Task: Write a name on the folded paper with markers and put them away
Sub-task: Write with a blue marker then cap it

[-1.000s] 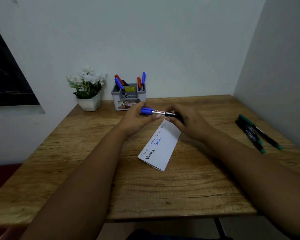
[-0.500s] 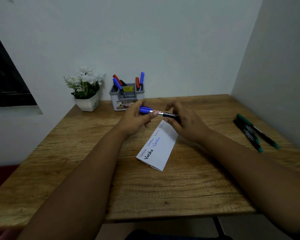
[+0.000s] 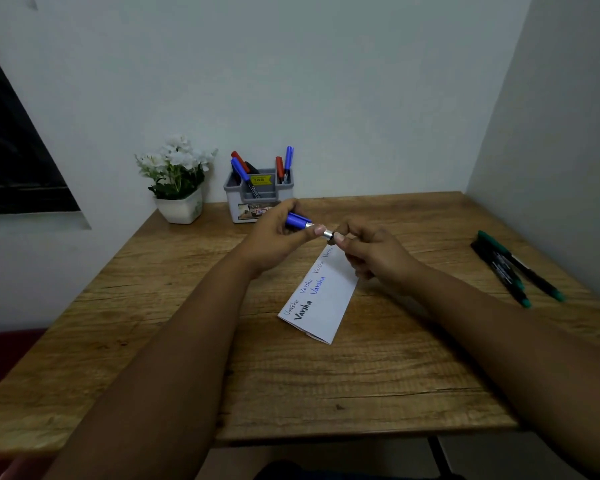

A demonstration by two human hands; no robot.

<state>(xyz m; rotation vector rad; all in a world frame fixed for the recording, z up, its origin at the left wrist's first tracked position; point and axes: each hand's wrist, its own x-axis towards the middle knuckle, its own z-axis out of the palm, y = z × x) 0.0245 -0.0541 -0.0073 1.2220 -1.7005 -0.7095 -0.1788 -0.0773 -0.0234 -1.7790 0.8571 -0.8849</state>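
Now the blue marker [image 3: 309, 227] is held above the far end of the folded paper [image 3: 321, 301], cap end pinched by the left hand [image 3: 278, 237], barrel end wrapped by the right hand [image 3: 371, 254]. Compared with a second ago, less of the black barrel is visible and the hands are closer together; only a short silver collar shows between the fingertips. Read as the cap being pressed home, though a cap being pulled off cannot be ruled out. The paper lies flat on the bench [image 3: 361, 375], with the name already written several times in black and blue. If capped, the marker is likely bound for the grey holder [image 3: 257, 199] at the back. Green markers [image 3: 513, 268] are left lying at the right edge, not yet put away.
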